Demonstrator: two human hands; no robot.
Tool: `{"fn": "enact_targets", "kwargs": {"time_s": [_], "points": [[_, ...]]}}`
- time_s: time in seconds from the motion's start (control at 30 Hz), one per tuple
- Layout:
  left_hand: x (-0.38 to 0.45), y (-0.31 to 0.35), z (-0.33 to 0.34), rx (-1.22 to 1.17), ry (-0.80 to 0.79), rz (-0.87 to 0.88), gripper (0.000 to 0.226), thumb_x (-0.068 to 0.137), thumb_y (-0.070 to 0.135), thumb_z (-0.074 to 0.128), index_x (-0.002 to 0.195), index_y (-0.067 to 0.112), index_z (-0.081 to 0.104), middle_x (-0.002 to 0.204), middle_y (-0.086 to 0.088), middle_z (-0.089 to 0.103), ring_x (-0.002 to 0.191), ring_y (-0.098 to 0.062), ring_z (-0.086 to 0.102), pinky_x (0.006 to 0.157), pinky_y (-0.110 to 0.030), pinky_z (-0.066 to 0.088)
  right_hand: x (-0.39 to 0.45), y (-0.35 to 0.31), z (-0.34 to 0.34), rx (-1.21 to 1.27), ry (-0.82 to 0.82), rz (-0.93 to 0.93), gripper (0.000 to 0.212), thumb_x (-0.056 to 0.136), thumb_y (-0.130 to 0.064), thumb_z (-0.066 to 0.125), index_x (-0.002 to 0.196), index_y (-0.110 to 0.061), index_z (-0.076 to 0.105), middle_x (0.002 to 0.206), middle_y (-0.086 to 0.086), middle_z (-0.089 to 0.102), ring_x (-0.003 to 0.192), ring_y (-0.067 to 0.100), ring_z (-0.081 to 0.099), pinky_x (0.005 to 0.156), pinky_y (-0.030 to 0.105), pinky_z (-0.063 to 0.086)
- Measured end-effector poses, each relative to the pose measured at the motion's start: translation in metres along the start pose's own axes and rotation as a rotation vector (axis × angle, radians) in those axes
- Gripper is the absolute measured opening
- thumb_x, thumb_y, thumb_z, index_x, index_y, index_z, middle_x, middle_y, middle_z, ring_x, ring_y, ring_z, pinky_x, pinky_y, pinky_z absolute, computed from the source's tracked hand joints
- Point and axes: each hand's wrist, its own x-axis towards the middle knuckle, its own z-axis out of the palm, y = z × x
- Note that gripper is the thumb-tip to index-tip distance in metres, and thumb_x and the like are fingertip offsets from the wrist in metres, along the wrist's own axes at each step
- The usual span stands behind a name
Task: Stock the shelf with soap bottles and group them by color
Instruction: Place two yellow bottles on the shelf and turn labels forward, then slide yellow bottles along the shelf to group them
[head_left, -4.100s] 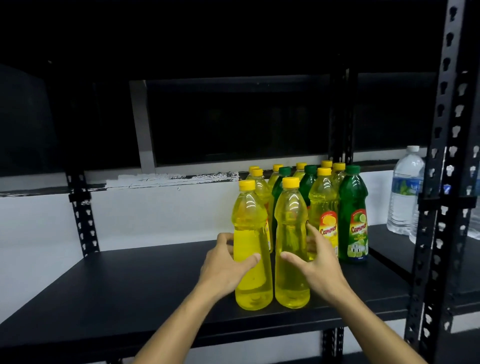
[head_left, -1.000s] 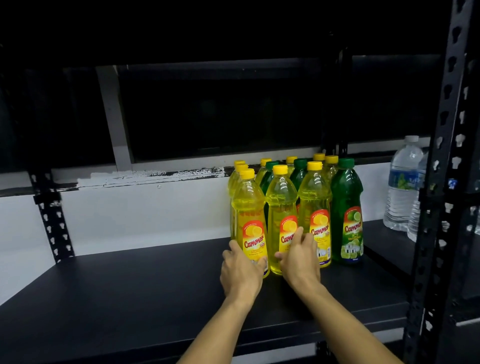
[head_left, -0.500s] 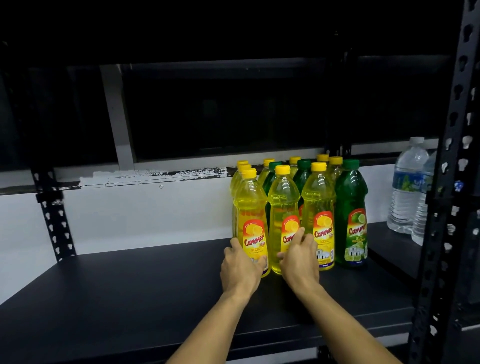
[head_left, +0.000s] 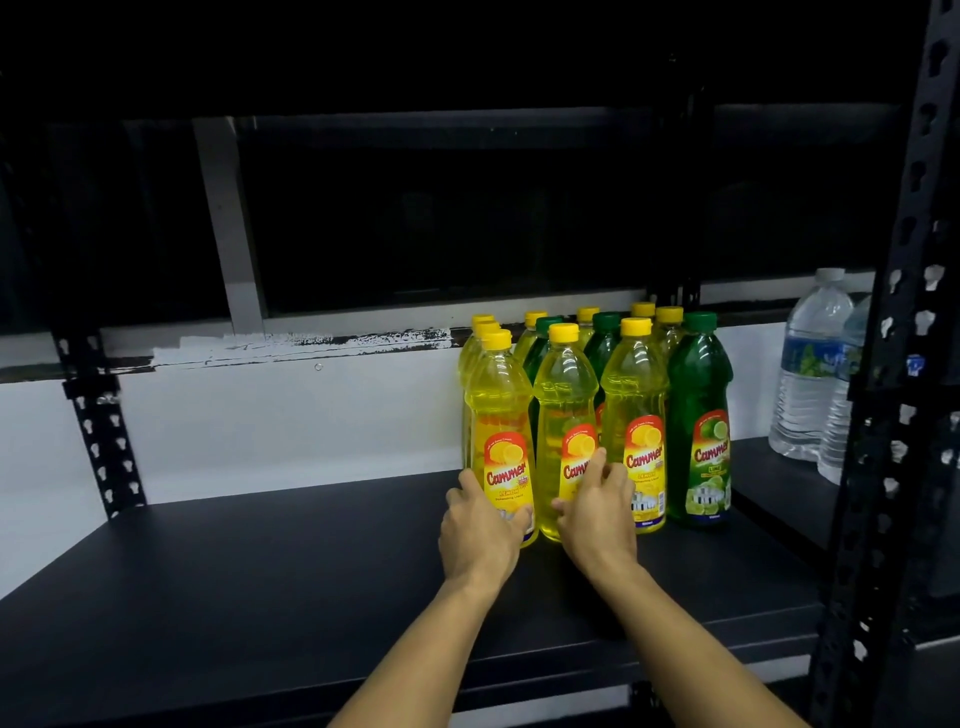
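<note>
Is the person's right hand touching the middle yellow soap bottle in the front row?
Touching. The head view shows the right hand wrapped around the middle yellow soap bottle, fingers across its label.

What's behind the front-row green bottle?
Behind the green bottle only yellow caps and the tops of yellow bottles show, with another green bottle further left. Their bodies and labels are covered, so the row count is unclear.
</note>
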Motion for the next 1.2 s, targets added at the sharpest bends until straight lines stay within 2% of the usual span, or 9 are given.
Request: {"fn": "enact_targets", "kwargs": {"time_s": [0.27,0.53,0.67,0.8,0.87,0.97,1.2], "points": [[0.003,0.0,0.001,-0.009,-0.005,-0.009,0.073,0.079,0.052,0.075,0.131,0.021,0.034,0.12,-0.003,0.052,0.109,-0.024,0.059,0.082,-0.036,0.053,-0.002,0.008,-0.001,0.083,-0.01,-0.014,0.087,0.092,-0.037,0.061,0.153,-0.01,0.006,0.144,0.011,0.026,0.132,0.024,0.027,0.097,0.032,0.041],[0.004,-0.006,0.0,-0.045,-0.034,0.012,0.082,0.076,0.054,0.077,0.135,0.021,0.032,0.124,-0.003,0.051,0.111,-0.023,0.058,0.083,-0.035,0.052,-0.005,0.009,0.001,0.118,0.015,-0.004,0.087,0.09,-0.035,0.064,0.152,-0.009,0.01,0.142,0.012,0.028,0.13,0.026,0.03,0.096,0.034,0.041],[0.007,-0.024,-0.016,-0.084,-0.101,0.053,0.09,0.078,0.057,0.073,0.146,0.019,0.028,0.138,-0.002,0.044,0.124,-0.022,0.05,0.089,-0.03,0.044,-0.014,0.0,0.0,0.092,0.171,-0.046,0.069,0.089,-0.033,0.064,0.146,-0.012,0.03,0.14,0.009,0.033,0.126,0.023,0.036,0.084,0.032,0.047],[0.013,-0.078,-0.059,-0.018,-0.133,0.08,0.082,0.086,0.062,0.059,0.15,0.023,0.027,0.149,-0.002,0.039,0.133,-0.019,0.045,0.107,-0.039,0.042,-0.017,-0.023,0.003,0.055,0.242,-0.267,0.058,0.086,-0.03,0.067,0.137,-0.012,0.045,0.13,0.007,0.046,0.116,0.022,0.045,0.075,0.035,0.054],[0.012,-0.114,-0.088,0.058,-0.173,0.062,0.082,0.088,0.063,0.055,0.152,0.024,0.023,0.154,-0.001,0.035,0.138,-0.019,0.039,0.111,-0.039,0.037,-0.017,-0.035,0.007,0.053,0.221,-0.305,0.062,0.085,-0.03,0.068,0.138,-0.008,0.043,0.13,0.009,0.046,0.119,0.026,0.045,0.082,0.039,0.051],[0.005,-0.168,-0.136,0.164,-0.185,-0.006,0.084,0.09,0.064,0.051,0.155,0.025,0.016,0.159,0.0,0.027,0.143,-0.02,0.031,0.115,-0.038,0.032,-0.016,-0.051,0.013,0.074,0.181,-0.24,0.074,0.086,-0.036,0.067,0.145,-0.004,0.033,0.138,0.013,0.04,0.127,0.03,0.038,0.095,0.041,0.044],[-0.006,-0.249,-0.215,0.26,-0.11,-0.141,0.079,0.092,0.061,0.049,0.153,0.018,0.024,0.156,-0.004,0.032,0.139,-0.022,0.037,0.112,-0.037,0.035,-0.012,-0.08,0.025,0.1,0.18,-0.035,0.1,0.076,-0.051,0.074,0.147,0.0,0.024,0.139,0.02,0.041,0.127,0.036,0.036,0.101,0.046,0.04]]}}
